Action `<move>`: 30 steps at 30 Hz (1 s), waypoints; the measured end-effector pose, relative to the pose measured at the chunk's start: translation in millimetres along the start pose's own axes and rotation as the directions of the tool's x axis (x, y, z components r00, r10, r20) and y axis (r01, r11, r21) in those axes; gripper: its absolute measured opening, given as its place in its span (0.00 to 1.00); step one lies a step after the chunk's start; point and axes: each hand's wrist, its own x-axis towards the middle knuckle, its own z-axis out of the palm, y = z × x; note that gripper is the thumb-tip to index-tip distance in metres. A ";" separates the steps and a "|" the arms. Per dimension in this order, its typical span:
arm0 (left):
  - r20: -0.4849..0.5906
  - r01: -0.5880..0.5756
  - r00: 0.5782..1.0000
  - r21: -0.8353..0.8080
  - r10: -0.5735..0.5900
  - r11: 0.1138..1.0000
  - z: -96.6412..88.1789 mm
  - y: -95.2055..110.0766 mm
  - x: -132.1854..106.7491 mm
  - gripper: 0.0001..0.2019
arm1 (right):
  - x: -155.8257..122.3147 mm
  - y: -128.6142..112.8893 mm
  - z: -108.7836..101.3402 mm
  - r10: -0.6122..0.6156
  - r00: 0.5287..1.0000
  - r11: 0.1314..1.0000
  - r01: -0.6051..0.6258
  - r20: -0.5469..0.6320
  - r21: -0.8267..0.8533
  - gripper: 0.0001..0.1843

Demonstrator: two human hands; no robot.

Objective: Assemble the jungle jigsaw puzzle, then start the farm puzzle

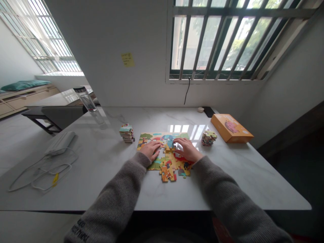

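A partly assembled jigsaw puzzle (157, 164) with bright animal pictures lies on the white table. My left hand (151, 149) rests over its left side, fingers stretched toward the middle and holding nothing that I can see. From the right, my right hand (187, 149) reaches in with thumb and fingers curved around the right edge of a blue and yellow puzzle piece (170, 145) near the centre. Several joined pieces (165, 173) stick out past the puzzle's lower edge, and a piece with a dark teal patch (182, 172) lies at the lower right.
Stacks of puzzle pieces stand on either side, a left stack (127, 134) and a right stack (209, 138). An orange box (231, 129) and a black phone (209, 111) are at the right. Leftward are a clear bottle (88, 103) and a white device (60, 143) with a cable (69, 165).
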 end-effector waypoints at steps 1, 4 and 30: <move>0.004 0.004 1.000 0.002 -0.004 1.000 0.1 0.8 0.4 0.18 | 0.2 0.0 0.7 0.003 1.000 1.000 -0.003 0.002 -0.001 0.18; 0.002 0.024 1.000 0.016 -0.024 1.000 -0.8 4.5 2.8 0.17 | 2.3 1.6 4.0 0.017 1.000 1.000 -0.017 0.004 -0.007 0.18; -0.065 0.084 0.995 0.116 -0.077 0.990 5.8 21.5 12.3 0.17 | 14.9 3.5 20.4 0.088 0.996 0.988 -0.091 -0.032 -0.126 0.14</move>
